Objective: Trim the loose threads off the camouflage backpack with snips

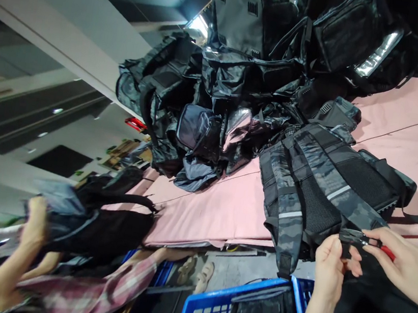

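Observation:
A grey camouflage backpack [316, 186] lies back-side up on the pink table [217, 209], its straps hanging over the near edge. My left hand [329, 265] pinches a black strap end at the backpack's lower edge. My right hand [406, 264] is closed on small red-handled snips [372, 243], whose tip meets that same strap right beside my left fingers.
A tall heap of black and camouflage backpacks [242, 79] covers the far side of the table. A blue plastic crate [211, 311] stands below the table edge. At the left, another person in a plaid sleeve [114, 288] holds up a dark backpack [100, 219].

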A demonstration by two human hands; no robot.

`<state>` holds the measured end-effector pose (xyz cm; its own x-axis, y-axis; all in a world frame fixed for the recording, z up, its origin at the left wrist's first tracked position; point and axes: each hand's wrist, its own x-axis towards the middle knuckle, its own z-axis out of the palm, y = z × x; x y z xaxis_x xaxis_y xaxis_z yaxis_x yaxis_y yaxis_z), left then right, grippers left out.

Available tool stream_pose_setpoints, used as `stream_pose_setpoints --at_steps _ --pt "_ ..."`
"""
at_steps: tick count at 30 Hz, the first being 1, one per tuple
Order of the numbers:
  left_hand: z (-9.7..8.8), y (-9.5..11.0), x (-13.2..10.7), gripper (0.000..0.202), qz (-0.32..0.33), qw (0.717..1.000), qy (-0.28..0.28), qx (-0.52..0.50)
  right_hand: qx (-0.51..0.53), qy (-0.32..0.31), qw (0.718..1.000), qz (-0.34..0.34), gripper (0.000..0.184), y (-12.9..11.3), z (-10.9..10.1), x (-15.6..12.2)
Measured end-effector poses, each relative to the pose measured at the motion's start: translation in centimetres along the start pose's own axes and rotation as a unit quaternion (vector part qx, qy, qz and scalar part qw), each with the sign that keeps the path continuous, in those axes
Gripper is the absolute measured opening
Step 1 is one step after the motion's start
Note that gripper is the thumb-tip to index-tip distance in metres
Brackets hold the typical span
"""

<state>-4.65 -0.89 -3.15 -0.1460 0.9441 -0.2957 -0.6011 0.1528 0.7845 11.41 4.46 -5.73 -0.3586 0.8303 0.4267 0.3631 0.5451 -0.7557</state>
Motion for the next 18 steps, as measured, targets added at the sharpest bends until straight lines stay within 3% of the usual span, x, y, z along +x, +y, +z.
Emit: stream_pose_setpoints --at_steps 5,9,11,15,18 --pt "-0.6 -0.4 0.1 0.054 -0.01 1.0 -0.005 -0.002 0.011 0.007 1.0 0.003 0.026 0.5 0.4 0.2" --pt "-0.8 -1.0 0.2 0.059 -0.04 0.999 0.0 -0.033 0.075 0.008 0.991 0.113 0.034 1.7 0.3 -0.3" --pt "-0.6 -1.4 0.0 0.062 -0.021 1.0 0.009 -0.004 0.12 0.01 0.978 0.171 0.04 2.1 0.1 -0.5" --pt "0.5 -2.2 -1.2 0.051 0.073 0.981 0.023 0.176 0.107 -0.041 0.967 0.227 0.055 1.8 0.2 -0.3" --pt "1.2 -2.5 -2.4 0.037 0.16 0.914 0.005 0.372 0.031 -0.104 0.961 0.256 0.059 1.2 1.0 0.5"
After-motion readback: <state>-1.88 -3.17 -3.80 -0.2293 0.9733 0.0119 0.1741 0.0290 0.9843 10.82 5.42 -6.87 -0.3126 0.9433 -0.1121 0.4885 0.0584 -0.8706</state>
